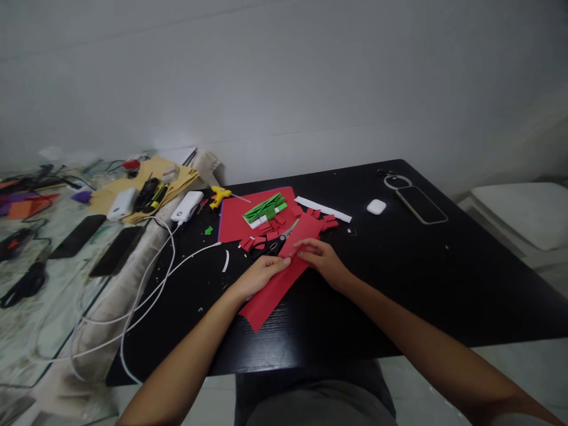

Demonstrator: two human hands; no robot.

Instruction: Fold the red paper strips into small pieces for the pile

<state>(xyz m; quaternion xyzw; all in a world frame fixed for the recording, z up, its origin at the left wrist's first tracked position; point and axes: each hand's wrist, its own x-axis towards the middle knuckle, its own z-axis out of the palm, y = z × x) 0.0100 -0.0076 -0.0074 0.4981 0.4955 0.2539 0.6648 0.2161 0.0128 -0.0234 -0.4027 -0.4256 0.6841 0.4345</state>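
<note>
A long strip of red paper [275,291] slants across the front of the black table, between my two hands. My left hand [262,275] grips its left edge, thumb on top and fingers underneath. From the right, my right hand [323,260] touches the paper with bent fingers; whether it pinches the sheet is hard to make out. Partly hidden behind the strip lie scissors [278,242] with dark handles. Small folded red paper pieces [270,228] are scattered just beyond, beside a bundle of folded green paper strips [266,208].
A larger red sheet [233,216] lies under the pieces, with a yellow glue gun [219,196] at its corner. A white paper strip [323,208], white earbud case [376,206] and phone [421,205] are to the right. White cables [171,260] and a power bank [188,205] lie left.
</note>
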